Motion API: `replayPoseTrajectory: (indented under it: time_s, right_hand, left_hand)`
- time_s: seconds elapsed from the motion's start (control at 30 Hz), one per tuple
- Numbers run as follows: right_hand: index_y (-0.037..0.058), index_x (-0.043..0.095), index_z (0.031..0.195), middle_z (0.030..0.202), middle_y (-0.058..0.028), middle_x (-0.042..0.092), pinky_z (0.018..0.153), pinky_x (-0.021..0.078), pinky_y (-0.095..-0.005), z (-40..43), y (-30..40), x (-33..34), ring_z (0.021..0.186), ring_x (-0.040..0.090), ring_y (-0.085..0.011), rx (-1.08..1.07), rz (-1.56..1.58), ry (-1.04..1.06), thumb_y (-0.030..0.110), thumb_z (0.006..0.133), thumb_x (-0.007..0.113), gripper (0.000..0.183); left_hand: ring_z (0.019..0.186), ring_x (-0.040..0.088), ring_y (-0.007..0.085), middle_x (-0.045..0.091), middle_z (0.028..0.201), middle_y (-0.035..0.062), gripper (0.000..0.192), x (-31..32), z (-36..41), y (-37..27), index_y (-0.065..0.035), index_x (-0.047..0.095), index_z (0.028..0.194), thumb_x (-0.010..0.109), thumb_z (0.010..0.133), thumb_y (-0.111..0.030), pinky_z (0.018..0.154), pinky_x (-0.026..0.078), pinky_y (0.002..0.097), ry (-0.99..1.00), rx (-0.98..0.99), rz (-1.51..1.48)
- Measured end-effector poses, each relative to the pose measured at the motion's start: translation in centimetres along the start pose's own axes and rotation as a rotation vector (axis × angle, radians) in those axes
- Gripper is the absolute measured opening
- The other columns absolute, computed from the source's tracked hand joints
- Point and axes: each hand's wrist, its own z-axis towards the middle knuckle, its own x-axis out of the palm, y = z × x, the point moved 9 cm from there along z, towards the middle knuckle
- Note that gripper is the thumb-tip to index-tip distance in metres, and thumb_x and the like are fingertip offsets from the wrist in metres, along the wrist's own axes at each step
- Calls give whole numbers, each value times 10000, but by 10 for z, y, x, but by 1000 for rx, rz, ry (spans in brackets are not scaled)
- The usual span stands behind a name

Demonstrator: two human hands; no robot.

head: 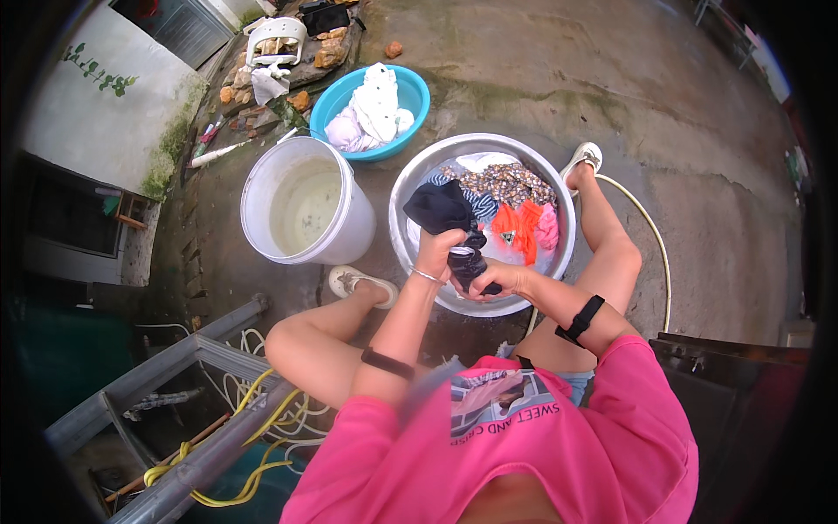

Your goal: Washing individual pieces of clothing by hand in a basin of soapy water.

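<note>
A bunched dark cloth garment (442, 206) is gripped in both hands over the near left part of a round metal basin (566, 262). My left hand (437, 255) is closed around its middle, and my right hand (491, 278) grips its lower end close to the basin's near rim. Sudsy water in the basin surrounds a patterned brown cloth (507, 182), a striped cloth (481, 204), an orange garment (520, 229) and a pink cloth (546, 226). Part of the basin's contents is hidden behind the dark garment and my hands.
Left of the basin stands a white plastic bucket (357, 216) holding cloudy water. Behind it, a blue plastic tub (416, 98) contains white and pale laundry (373, 108). A light hose (658, 242) curves along the right. A metal ladder (157, 367) with yellow hose (262, 468) lies at lower left.
</note>
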Motion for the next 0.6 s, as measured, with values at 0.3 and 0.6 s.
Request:
replayPoseTrajectory:
  time_s: [0.3, 0.6]
  right_hand:
    - [31, 465, 793, 548, -32, 440, 334, 274, -189, 7, -12, 16, 380, 365, -74, 84, 168, 303, 141, 680, 624, 224]
    - [153, 207, 1373, 1250, -69, 418, 906, 391, -329, 7, 22, -69, 1090, 450, -159, -105, 32, -330, 448, 772, 609, 781]
  left_hand:
    - [985, 514, 280, 537, 877, 134, 380, -15, 2, 27, 10, 415, 1048, 496, 680, -38, 905, 395, 373, 127, -241, -172]
    - [808, 611, 194, 615, 884, 97, 272, -76, 12, 62, 7, 544, 993, 471, 744, -74, 749, 502, 328, -66, -381, -171]
